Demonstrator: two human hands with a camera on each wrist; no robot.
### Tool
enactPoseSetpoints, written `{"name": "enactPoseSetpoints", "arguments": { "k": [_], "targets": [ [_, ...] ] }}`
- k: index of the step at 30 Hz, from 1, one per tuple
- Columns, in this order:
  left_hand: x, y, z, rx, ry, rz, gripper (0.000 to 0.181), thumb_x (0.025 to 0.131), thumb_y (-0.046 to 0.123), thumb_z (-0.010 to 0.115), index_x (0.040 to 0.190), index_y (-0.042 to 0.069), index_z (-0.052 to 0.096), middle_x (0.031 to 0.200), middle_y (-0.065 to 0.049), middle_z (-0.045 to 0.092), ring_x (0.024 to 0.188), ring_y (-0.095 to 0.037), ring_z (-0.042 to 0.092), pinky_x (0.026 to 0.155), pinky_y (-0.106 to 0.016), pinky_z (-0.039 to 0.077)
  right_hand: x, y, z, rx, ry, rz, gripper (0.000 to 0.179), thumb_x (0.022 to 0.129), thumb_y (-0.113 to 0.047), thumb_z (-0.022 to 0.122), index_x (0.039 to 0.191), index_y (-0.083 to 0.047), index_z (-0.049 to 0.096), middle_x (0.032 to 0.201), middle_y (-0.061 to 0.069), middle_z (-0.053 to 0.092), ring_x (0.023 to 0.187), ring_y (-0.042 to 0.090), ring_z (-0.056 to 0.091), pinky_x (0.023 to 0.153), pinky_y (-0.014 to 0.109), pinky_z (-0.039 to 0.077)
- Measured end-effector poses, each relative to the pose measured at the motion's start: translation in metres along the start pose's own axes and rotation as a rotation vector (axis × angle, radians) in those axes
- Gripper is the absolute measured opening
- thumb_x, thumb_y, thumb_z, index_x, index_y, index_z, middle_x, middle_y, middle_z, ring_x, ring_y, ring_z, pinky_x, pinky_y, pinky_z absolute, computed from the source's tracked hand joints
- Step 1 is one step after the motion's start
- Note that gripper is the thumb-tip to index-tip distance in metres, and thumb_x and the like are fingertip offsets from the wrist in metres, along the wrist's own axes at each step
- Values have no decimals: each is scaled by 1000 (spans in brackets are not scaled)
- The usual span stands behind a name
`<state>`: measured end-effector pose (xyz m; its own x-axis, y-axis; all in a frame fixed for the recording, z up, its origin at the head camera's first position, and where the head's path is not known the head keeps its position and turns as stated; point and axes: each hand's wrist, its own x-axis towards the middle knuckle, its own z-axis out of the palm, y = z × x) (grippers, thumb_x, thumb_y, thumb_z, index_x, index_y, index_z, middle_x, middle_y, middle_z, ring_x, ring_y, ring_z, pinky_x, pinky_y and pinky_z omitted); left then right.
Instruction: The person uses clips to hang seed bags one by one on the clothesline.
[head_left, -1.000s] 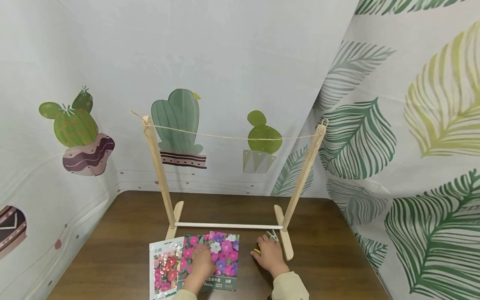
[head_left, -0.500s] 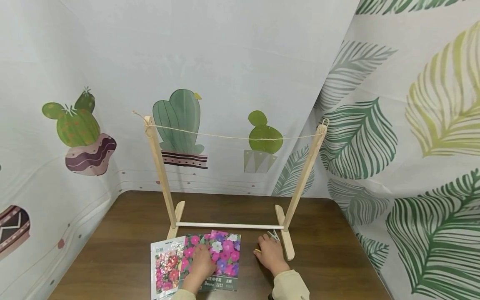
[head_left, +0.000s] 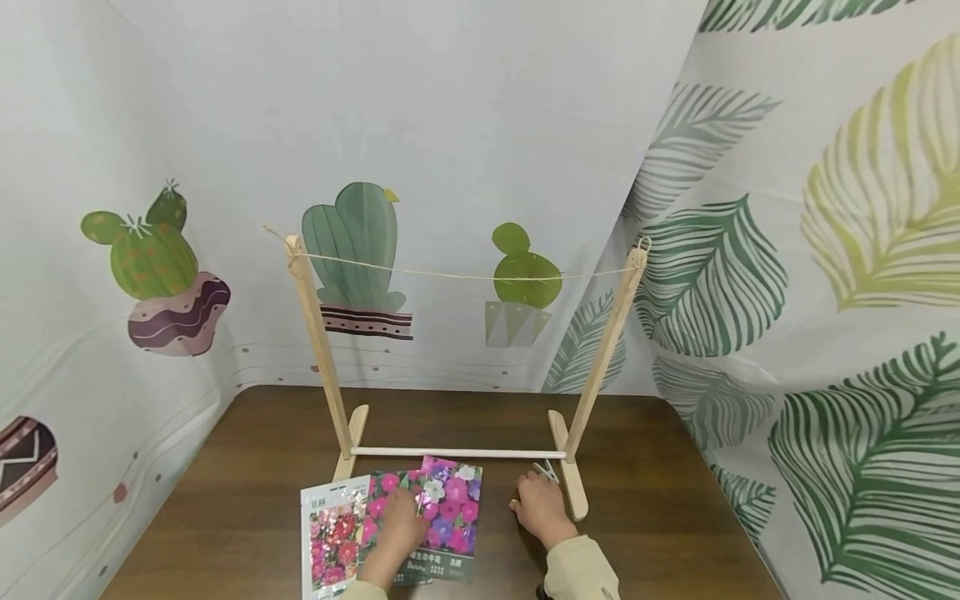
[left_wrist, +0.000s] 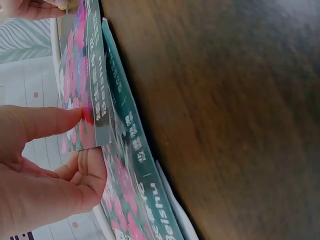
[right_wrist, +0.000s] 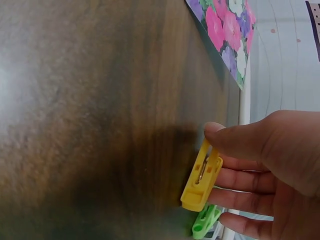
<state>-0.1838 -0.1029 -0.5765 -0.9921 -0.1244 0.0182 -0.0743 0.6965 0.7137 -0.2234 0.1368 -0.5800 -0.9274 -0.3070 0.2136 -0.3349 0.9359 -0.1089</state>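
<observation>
Seed packet [head_left: 455, 512] in the left hand [head_left: 402, 521], yellow clothespin [right_wrist: 202, 177] in the right hand [head_left: 542, 504]

The left hand pinches the petunia-printed seed packet at its left edge, the thumb on the printed face and the curled fingers behind. This packet overlaps a second, pink-flowered packet [left_wrist: 127, 192], which in turn lies over part of a white-bordered packet [head_left: 330, 533] at the far left of the row. All three are at the front of the brown wooden table [head_left: 210, 492], nearer the person than the stand.

The right hand, well apart to the right, grips the yellow clothespin between thumb and fingers, just above the tabletop in the right wrist view. A green clothespin [right_wrist: 206, 221] sits beside the fingertips.

Behind the hands rises a wooden stand [head_left: 322, 358]: two uprights on flat feet, joined low down by a white rod [head_left: 457, 452] and at the top by a slightly sagging twine [head_left: 465, 275]. A pale backdrop [head_left: 450, 125] printed with cacti and leaves stands beyond the table.
</observation>
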Motion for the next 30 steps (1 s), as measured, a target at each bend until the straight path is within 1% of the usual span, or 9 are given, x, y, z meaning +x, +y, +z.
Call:
{"name": "enactPoseSetpoints", "arguments": {
  "k": [4, 7, 10, 12, 14, 19, 23, 26, 30],
  "targets": [
    [0, -1, -3, -42, 2, 8, 43, 68, -10, 65, 104, -23, 46, 94, -32, 52, 91, -50, 55, 83, -57, 48, 0, 0, -4, 13, -12, -11, 26, 72, -20, 83, 75, -5, 61, 73, 7, 56, 72, 31, 60, 65, 46, 48],
    [1, -3, -3, -102, 16, 21, 28, 72, -10, 63, 95, -15, 48, 82, -22, 52, 77, -38, 56, 71, -50, 51, 0, 1, -8, 32, -18, -22, 25, 72, -19, 82, 75, -6, 60, 73, 7, 56, 71, 30, 60, 63, 45, 48],
    [1, -4, -3, -166, 17, 28, 18, 76, -9, 60, 87, -5, 46, 71, -11, 46, 63, -24, 49, 55, -38, 46, 1, 1, -12, 42, -31, -32, 24, 72, -17, 81, 76, -6, 60, 73, 6, 55, 71, 29, 60, 62, 44, 49],
    [2, -3, -4, -201, 13, 16, 17, 78, -9, 57, 86, -2, 45, 68, -6, 42, 59, -19, 43, 51, -32, 40, 2, 1, -14, 47, -34, -38, 24, 72, -16, 81, 76, -5, 60, 73, 6, 55, 70, 28, 60, 61, 43, 49],
    [2, -1, -6, -229, 5, 13, 16, 79, -9, 56, 87, -2, 44, 68, -5, 42, 58, -17, 42, 50, -30, 38, 2, 1, -16, 49, -35, -44, 24, 72, -15, 81, 76, -5, 59, 73, 7, 55, 70, 28, 60, 60, 42, 49],
    [3, 5, -13, -289, -2, -1, 14, 82, -8, 55, 91, -5, 45, 72, -7, 44, 61, -17, 42, 52, -30, 39, 6, 1, -21, 43, -10, -78, 24, 72, -13, 80, 75, -6, 58, 72, 7, 55, 72, 28, 60, 62, 42, 49],
    [5, 5, -17, -286, 1, 14, 15, 81, -8, 56, 90, -5, 45, 73, -8, 44, 62, -17, 43, 53, -30, 40, 9, 2, -27, 60, 4, -100, 23, 72, -10, 79, 74, -5, 57, 69, 7, 55, 68, 29, 60, 62, 43, 49],
    [7, 2, -19, -261, 6, 24, 15, 81, -8, 58, 90, -6, 46, 75, -11, 47, 66, -20, 47, 57, -32, 42, 10, 2, -31, 83, -17, -98, 23, 73, -8, 79, 75, -4, 57, 69, 7, 54, 65, 29, 59, 61, 42, 49],
    [9, 2, -25, -235, -4, 20, 17, 83, -5, 61, 91, -5, 46, 77, -12, 51, 67, -21, 50, 58, -33, 45, 13, 4, -36, 90, -38, -104, 23, 73, -8, 79, 75, -4, 57, 69, 5, 54, 63, 27, 59, 58, 41, 48]
  ]
}}
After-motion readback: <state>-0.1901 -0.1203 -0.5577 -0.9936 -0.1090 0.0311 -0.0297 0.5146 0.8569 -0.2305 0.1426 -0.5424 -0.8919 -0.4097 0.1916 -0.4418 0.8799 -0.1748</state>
